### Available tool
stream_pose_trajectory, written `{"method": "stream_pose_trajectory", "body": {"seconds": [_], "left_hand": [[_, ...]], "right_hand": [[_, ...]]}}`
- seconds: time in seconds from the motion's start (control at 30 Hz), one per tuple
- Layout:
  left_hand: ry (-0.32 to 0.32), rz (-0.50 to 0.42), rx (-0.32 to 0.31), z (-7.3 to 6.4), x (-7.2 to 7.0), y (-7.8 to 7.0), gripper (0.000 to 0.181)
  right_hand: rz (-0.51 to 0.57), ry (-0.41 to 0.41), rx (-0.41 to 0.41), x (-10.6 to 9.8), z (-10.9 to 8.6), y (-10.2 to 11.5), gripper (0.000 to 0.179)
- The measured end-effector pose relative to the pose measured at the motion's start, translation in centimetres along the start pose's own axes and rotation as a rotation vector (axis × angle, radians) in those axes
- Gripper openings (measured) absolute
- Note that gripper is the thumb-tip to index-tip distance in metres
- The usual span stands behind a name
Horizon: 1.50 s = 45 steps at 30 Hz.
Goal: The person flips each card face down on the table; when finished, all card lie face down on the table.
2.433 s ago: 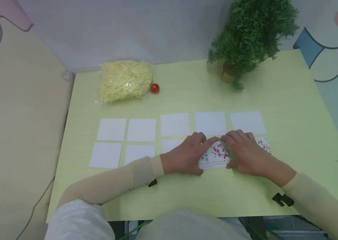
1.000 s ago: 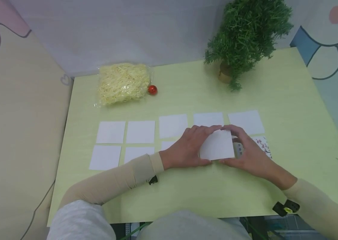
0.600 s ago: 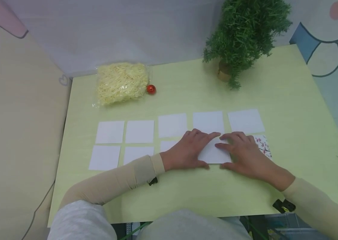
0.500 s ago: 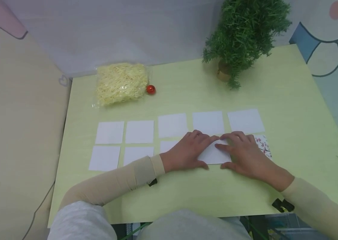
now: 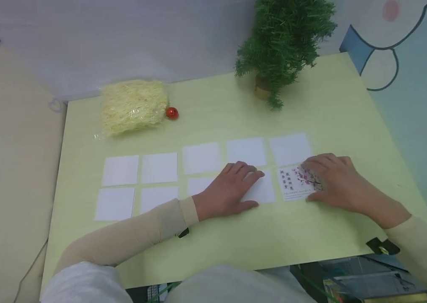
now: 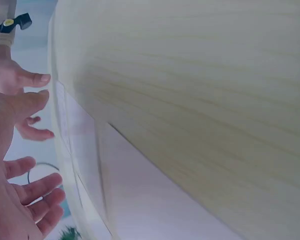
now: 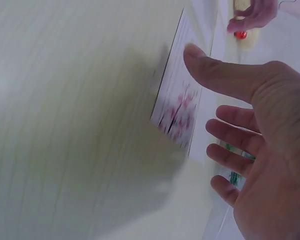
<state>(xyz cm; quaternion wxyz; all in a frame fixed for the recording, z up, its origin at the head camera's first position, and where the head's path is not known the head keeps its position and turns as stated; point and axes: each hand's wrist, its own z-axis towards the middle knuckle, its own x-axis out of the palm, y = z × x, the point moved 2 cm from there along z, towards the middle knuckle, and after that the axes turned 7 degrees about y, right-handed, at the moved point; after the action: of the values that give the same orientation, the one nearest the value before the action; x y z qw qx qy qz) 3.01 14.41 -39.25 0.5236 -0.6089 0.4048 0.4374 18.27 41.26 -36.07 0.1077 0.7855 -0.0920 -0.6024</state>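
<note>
A card printed with pink blossoms and dark characters (image 5: 292, 185) lies face up at the right end of the front row. My right hand (image 5: 340, 183) is over its right end, thumb and fingers spread apart around nothing in the right wrist view. Just left of it lies a blank white card (image 5: 265, 191), its left part hidden by my left hand (image 5: 225, 191). The left hand's fingers are extended and parted, and the left wrist view shows nothing held between them.
Several blank white cards (image 5: 121, 170) form two rows on the pale yellow table (image 5: 213, 240). Behind them are a clear bag of yellow shreds (image 5: 134, 106), a red ball (image 5: 172, 112) and a green artificial tree (image 5: 285, 42).
The card between the hands was picked up, turned from its blossom side to its white side and laid down. My right hand has since moved right to the other blossom card.
</note>
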Motion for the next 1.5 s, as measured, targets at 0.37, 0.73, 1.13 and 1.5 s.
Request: {"method": "stream_pose_trajectory", "body": {"seconds": [0.37,0.73,1.13,1.5], "left_hand": [[0.052,0.140,-0.063,5.4,1.3,-3.1,0.106],[0.019,-0.047,-0.145,6.9,1.4,-3.2,0.111],[-0.033,-0.214,-0.030,8.0,1.2,-4.0,0.109],[-0.149,-0.084,0.193,8.5,0.5,-5.1,0.088]], "right_hand": [[-0.002,0.071,-0.015,0.7,1.3,-1.1,0.091],[0.029,0.074,-0.011,0.9,1.1,-1.4,0.094],[0.055,0.017,-0.050,1.2,0.0,-2.6,0.095],[0.121,-0.046,-0.108,1.6,-0.4,-2.5,0.087]]}}
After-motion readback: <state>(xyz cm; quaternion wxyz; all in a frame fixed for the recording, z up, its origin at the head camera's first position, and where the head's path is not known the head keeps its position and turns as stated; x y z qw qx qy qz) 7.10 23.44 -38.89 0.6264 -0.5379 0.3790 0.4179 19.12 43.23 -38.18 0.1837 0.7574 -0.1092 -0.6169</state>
